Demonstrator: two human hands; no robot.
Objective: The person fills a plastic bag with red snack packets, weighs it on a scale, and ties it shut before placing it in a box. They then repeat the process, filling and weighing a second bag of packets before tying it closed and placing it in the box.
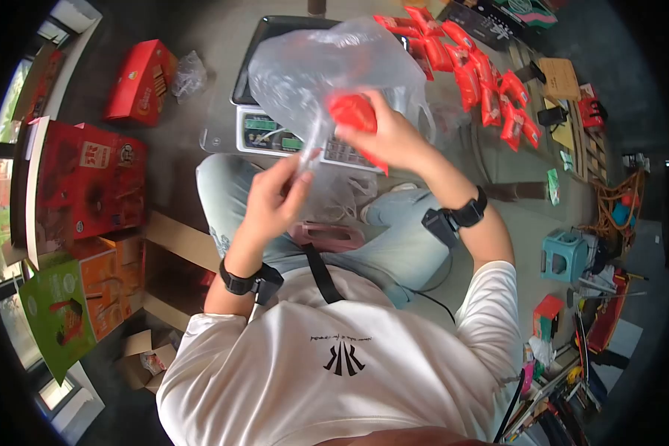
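Note:
My left hand pinches the gathered edge of a clear plastic bag. The bag is puffed out over a digital scale with a dark tray. In my right hand is a red packet, held at the bag's near side; whether it is inside the opening I cannot tell. Several more red packets lie in loose rows on the glass table, right of the bag.
A red box and a crumpled clear bag are at the upper left. Large red cartons stand on the left. A blue stool is at the right, near piled tools. Below the scale is a pink object.

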